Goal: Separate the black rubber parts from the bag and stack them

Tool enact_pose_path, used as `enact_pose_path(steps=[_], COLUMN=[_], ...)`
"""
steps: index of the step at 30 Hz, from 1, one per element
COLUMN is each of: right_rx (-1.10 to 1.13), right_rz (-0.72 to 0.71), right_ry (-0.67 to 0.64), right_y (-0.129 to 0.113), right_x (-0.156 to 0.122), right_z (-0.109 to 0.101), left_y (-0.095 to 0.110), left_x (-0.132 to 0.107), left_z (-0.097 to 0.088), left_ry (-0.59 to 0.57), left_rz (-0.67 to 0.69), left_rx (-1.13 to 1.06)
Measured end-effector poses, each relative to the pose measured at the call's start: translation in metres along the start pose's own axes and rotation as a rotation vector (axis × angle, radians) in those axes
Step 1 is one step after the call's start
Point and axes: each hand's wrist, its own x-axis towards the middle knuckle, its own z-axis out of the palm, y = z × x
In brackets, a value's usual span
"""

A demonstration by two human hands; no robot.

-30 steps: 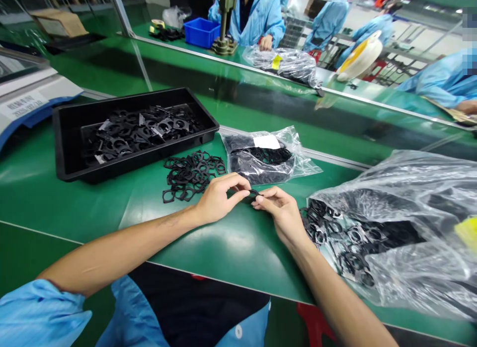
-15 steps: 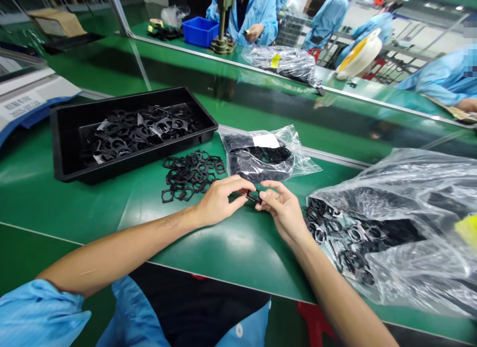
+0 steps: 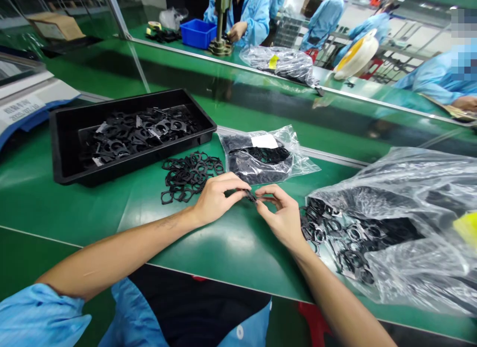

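Note:
Between my two hands, above the green table, is a small black ring-shaped part, tilted nearly edge-on. My left hand pinches its left end with thumb and fingertips. At its right end, my right hand closes thumb and fingers on the edge. Just beyond my left hand lies a loose pile of black ring-shaped parts. A clear plastic bag of black rings with a white label lies behind my hands. Right of my right hand, a large open plastic bag spills similar black parts with shiny faces.
A black tray heaped with black parts stands at the left back, beside a white-and-blue device. A low metal-edged divider crosses behind. Beyond it are a blue bin, a bagged bundle and co-workers in blue coats.
The black ring-shaped part has turned from showing its opening to nearly edge-on. My right hand has shifted slightly and its fingers have re-gripped. A co-worker's hand across the divider has moved left.

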Motion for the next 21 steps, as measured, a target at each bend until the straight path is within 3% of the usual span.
enact_pose_path(steps=[4, 11, 21], right_rx=[0.01, -0.05, -0.125], right_rz=[-0.003, -0.04, -0.196], right_ry=[-0.009, 0.091, 0.08], right_y=[-0.0006, -0.0033, -0.0016], right_x=[-0.0008, -0.0037, -0.0023], right_z=[0.0011, 0.0021, -0.001], left_y=[0.0009, 0.0041, 0.0001], left_x=[0.0005, -0.0014, -0.0031], left_z=[-0.0009, -0.0005, -0.0019], left_ry=[0.027, -0.032, -0.07], left_rz=[-0.007, -0.027, 0.086], left_rx=[-0.002, -0.033, 0.004])
